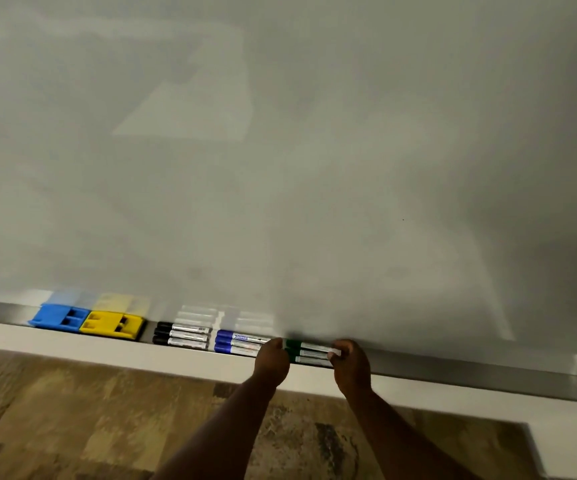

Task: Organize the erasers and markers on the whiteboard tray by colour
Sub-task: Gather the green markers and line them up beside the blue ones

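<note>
The whiteboard (280,150) fills most of the view, bare and grey. Along its lower edge runs the metal whiteboard tray (470,372), and every place below is given along that tray. Under it lies a wood-patterned floor (55,410).

At the tray's left end sits a blue eraser (59,317), with a yellow eraser (113,325) touching it on the right. Just beside the yellow one lie three black markers (181,336), then three blue markers (236,344), then three green markers (306,353). Each set is packed side by side, long axes running along the tray and coloured caps pointing left.

The green markers lie between the two hands. The left hand (272,358) is curled at their cap end, fingertips against the caps, partly covering the right ends of the blue markers. The right hand (351,363) is curled at their barrel end, thumb and fingers pinched on the white end of one green marker. Whether either hand has lifted anything I cannot tell; the markers look to be resting in the tray.

Since the set lies lengthways between the hands, any squaring-up would be a push along the tray, and both hands are equally near. The sorting looks close to finished.

There is print on the marker barrels, but none of it can be read with confidence.
</note>
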Demonstrator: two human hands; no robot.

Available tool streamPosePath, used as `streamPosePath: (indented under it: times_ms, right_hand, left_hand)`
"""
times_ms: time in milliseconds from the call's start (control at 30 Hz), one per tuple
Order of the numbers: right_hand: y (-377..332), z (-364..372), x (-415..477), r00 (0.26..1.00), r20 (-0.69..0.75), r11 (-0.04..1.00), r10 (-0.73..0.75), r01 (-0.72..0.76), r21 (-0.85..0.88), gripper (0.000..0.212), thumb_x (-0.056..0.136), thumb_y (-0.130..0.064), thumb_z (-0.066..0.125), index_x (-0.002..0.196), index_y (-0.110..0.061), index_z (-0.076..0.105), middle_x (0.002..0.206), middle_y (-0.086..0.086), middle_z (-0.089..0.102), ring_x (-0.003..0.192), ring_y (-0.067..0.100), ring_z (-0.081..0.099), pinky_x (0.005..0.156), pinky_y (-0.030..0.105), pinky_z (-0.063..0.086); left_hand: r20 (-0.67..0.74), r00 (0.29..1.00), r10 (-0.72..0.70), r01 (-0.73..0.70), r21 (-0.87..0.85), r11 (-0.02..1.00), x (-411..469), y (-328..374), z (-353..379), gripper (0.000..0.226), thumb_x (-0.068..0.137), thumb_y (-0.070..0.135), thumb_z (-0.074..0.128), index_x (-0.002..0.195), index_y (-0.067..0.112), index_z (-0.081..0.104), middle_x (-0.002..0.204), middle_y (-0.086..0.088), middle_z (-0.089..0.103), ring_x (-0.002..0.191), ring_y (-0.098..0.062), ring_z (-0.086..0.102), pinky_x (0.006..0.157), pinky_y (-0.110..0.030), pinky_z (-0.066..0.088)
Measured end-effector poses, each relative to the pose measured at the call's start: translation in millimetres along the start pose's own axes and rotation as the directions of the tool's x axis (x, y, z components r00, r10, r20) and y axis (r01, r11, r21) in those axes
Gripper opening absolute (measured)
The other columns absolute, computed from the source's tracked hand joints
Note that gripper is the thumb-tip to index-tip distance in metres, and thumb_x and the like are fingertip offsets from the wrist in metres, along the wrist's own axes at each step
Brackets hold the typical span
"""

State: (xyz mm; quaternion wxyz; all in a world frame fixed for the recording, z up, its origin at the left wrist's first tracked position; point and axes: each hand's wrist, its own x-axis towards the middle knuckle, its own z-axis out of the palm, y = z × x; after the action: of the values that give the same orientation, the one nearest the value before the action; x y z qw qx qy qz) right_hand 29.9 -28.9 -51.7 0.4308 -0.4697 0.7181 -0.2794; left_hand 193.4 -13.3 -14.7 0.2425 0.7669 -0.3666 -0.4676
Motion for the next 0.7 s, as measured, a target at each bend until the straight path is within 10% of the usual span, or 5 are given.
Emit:
streamPosePath:
  times_ms: [200,700]
  right_hand:
    - [4,-4,-1,0.986,-0.144,0.996,0.089,-0.092,-0.016,0.032,0.086,0.002,0.062,0.119,0.001,0.060,0.121,0.022,0.062,0.114,0.035,0.058,0.097,0.034,0.045]
    - [-7,-2,5,0.995,0.039,0.983,0.090,-0.083,-0.164,0.034,0.087,0.002,0.051,0.116,-0.007,0.066,0.121,0.015,0.067,0.114,0.034,0.060,0.099,0.036,0.049]
  left_hand:
    - [-0.019,1.000,0.001,0.002,0.137,0.991,5,2,1,0.025,0.091,0.000,0.040,0.100,-0.004,0.063,0.110,-0.024,0.066,0.106,-0.037,0.060,0.086,-0.033,0.044]
    - [-0.027,0.998,-0.064,0.065,0.038,0.997,7,8,11,0.037,0.086,-0.002,0.045,0.114,0.003,0.067,0.113,-0.019,0.070,0.106,-0.034,0.064,0.095,-0.037,0.052]
